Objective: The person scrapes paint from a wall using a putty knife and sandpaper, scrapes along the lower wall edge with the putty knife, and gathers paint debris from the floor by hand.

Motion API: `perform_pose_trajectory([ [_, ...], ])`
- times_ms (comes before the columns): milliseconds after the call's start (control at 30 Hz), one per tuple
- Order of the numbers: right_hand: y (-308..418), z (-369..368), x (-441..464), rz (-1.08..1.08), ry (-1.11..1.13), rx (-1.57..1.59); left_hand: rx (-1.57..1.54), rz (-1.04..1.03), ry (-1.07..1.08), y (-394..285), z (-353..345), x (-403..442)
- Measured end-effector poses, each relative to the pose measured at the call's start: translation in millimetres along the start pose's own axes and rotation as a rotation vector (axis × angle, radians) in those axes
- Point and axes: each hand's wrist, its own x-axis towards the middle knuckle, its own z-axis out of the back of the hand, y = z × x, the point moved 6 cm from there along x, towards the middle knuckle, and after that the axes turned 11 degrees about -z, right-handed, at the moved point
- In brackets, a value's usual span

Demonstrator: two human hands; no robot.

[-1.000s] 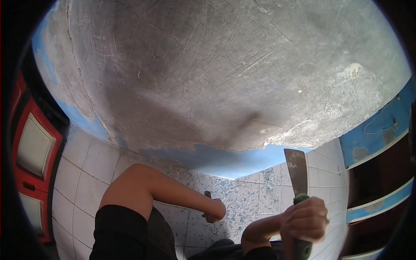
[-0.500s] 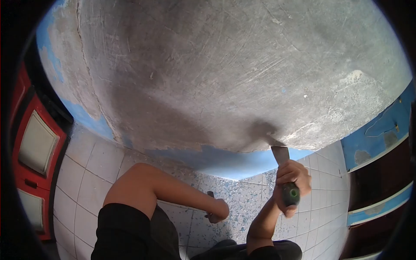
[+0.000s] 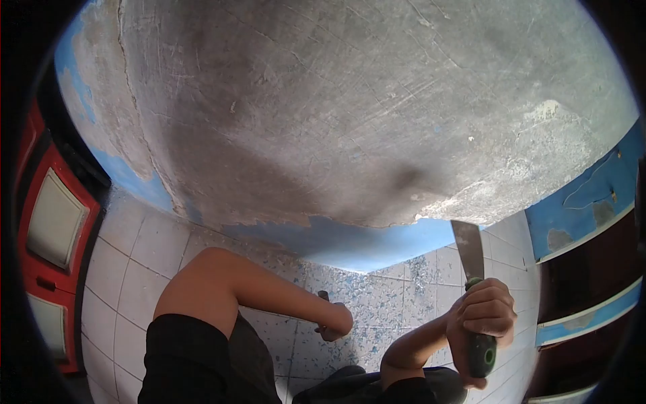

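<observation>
While the left hand (image 3: 336,322) clutches some dark thing (image 3: 323,295), the right hand (image 3: 486,308) grips the scraper (image 3: 470,249) tight, blade aimed at the wall (image 3: 303,135).

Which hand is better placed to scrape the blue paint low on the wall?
Probably the right hand: it holds a scraper, its blade raised near the blue paint. The left hand holds a dark object, too hidden to identify.
</observation>
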Motion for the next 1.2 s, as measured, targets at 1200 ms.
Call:
perform_pose_trajectory([
  [1200,-62,67,-109,-1.254,-0.693,0.324,-0.671,-0.368,-1.429,-3,194,-174],
])
